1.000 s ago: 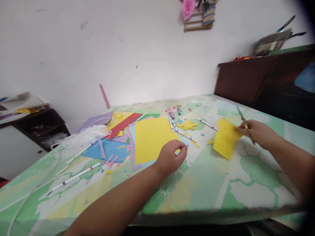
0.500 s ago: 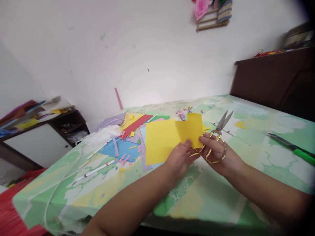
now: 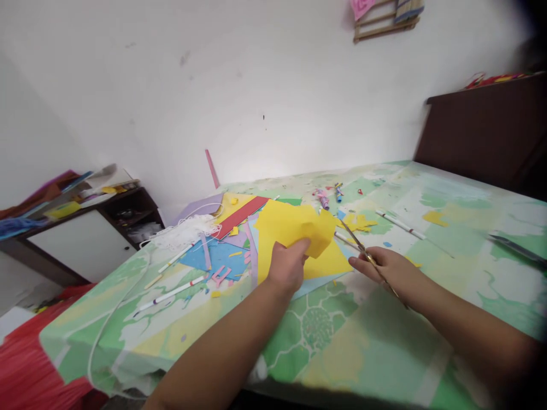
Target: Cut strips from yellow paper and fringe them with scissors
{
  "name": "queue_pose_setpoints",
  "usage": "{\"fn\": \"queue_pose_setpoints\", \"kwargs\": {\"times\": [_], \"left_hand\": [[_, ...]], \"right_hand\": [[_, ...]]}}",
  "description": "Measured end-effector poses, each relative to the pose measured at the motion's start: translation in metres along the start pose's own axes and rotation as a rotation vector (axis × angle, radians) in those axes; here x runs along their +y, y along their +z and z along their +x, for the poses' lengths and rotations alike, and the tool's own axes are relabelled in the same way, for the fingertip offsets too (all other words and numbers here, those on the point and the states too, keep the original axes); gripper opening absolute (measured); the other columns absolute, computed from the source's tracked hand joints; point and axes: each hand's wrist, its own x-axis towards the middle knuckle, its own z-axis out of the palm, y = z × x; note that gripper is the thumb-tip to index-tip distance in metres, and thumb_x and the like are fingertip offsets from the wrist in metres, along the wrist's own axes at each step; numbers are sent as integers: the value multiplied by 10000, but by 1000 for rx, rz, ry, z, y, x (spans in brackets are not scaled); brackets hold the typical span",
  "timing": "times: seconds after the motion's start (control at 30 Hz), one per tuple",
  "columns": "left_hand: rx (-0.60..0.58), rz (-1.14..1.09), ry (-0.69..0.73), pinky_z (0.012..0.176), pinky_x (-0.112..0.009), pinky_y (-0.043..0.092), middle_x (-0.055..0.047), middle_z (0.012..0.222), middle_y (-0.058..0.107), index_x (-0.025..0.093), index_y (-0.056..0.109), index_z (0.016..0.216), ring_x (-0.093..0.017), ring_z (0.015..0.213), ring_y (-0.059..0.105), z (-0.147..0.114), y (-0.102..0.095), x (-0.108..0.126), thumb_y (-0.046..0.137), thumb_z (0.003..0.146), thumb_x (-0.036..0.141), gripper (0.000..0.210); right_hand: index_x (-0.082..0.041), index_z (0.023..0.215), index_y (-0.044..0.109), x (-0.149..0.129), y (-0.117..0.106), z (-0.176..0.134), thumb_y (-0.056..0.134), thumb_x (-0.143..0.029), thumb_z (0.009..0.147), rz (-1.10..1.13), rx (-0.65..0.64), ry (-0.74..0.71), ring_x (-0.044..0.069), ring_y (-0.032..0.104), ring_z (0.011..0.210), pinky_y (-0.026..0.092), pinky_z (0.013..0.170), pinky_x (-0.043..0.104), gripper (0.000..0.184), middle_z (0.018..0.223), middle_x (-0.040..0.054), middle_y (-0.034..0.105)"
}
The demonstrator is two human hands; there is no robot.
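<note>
My left hand (image 3: 289, 265) is closed on a curled piece of yellow paper (image 3: 321, 230), thumb on top. Below it lies a larger yellow sheet (image 3: 331, 266), on a pile with light blue and purple sheets showing at its edges. My right hand (image 3: 387, 270) grips gold-handled scissors (image 3: 371, 259), seen nearly edge-on. Their blades point up and left, towards the held paper and apart from my left hand. Whether the blade tips touch the paper, I cannot tell.
Yellow scraps (image 3: 358, 222) and white markers (image 3: 399, 224) lie beyond my right hand. A dark-bladed knife (image 3: 515, 250) rests at the right. To the left are a blue sheet (image 3: 222, 256), a red strip (image 3: 241, 216), white string (image 3: 183, 232) and another marker (image 3: 173, 293).
My left hand has moved slightly left with the yellow piece, which now curls. My right hand has let go of the paper and turned the scissors, so their blades point leftwards. The view has shifted slightly.
</note>
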Motion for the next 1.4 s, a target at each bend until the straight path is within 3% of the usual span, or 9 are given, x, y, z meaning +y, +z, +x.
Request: {"fn": "queue_pose_setpoints", "kwargs": {"times": [0.13,0.3,0.43,0.63,0.77,0.93,1.4], "left_hand": [[8,-21,37,597,-253,447,-6,732,650,146,617,826,-156,724,612,3,-1,12,633,556,126,272],[63,109,47,494,-206,378,55,588,576,146,569,672,-94,546,543,2,-3,15,597,539,105,141],[55,76,15,562,-213,411,45,699,627,169,584,756,-111,654,583,2,-5,12,590,549,107,216],[83,-53,98,656,-214,428,31,786,654,205,601,822,-128,810,604,10,-9,22,613,597,194,226],[92,-27,54,630,-217,426,29,769,647,191,600,770,-137,792,602,11,-10,22,631,583,210,191],[19,45,44,678,-238,432,25,703,631,165,598,702,-136,750,593,3,-8,13,633,584,170,124],[6,146,73,669,-280,438,-25,774,665,154,628,724,-188,777,601,-2,-8,12,621,592,199,140]], "right_hand": [[-202,603,475,-5,0,-7,445,-617,706,-23,-93,-15,151,467,539,318,487,267,428,565,-2,487],[-205,639,501,-16,-4,-14,432,-587,726,89,-154,18,146,468,550,328,499,265,398,581,-10,476],[-201,630,517,-15,-3,-12,464,-588,696,89,-151,10,150,467,552,329,498,268,396,579,-4,489],[-198,654,513,-14,0,-14,440,-587,724,115,-172,-23,157,474,569,338,505,273,402,602,6,498],[-199,691,521,-17,4,-19,454,-560,727,213,-189,-57,149,463,580,344,517,269,369,613,1,502],[-203,682,492,-17,8,-20,441,-544,741,255,-210,-92,135,424,571,325,513,261,350,605,-16,443],[-205,559,357,-14,7,-20,410,-597,729,122,-131,-133,109,334,500,270,459,236,431,533,-33,330]]}}
